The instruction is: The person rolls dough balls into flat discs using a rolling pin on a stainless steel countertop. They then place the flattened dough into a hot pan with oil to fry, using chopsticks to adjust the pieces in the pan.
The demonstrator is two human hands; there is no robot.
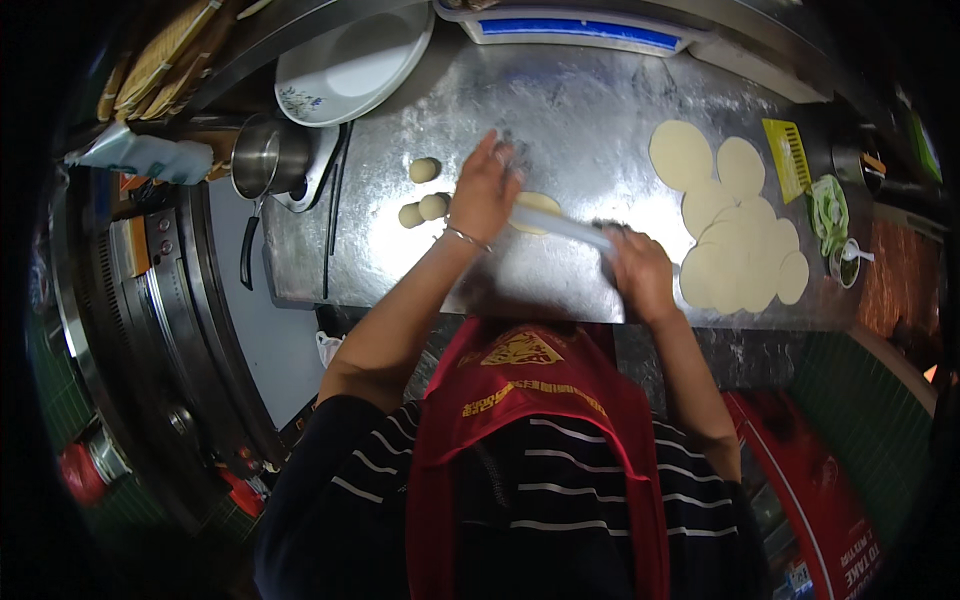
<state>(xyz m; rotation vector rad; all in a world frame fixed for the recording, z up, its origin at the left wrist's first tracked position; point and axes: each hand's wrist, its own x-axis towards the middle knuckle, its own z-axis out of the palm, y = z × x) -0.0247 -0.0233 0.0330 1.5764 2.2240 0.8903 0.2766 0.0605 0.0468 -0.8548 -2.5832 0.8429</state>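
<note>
A pale rolling pin (564,227), blurred, lies slantwise over a small flattened round of dough (541,201) on the steel worktop (577,112). My right hand (643,274) is closed on the pin's right end. Beside the pin's other end is my left hand (484,191), back up, fingers pointing away from me; whether it grips the pin or touches the dough is hidden. Left of that hand sit a dough ball (424,170) and two more dough balls (421,211) close together. Several rolled dough rounds (739,247) overlap at the right.
Along the left are a saucepan (271,157), thin dark rods (335,202) and a large white bowl (352,67). A plastic tub (577,30) stands at the back. At right lie a yellow scraper (785,159), a green-white plastic bag (828,214) and a small bowl with a spoon (847,268).
</note>
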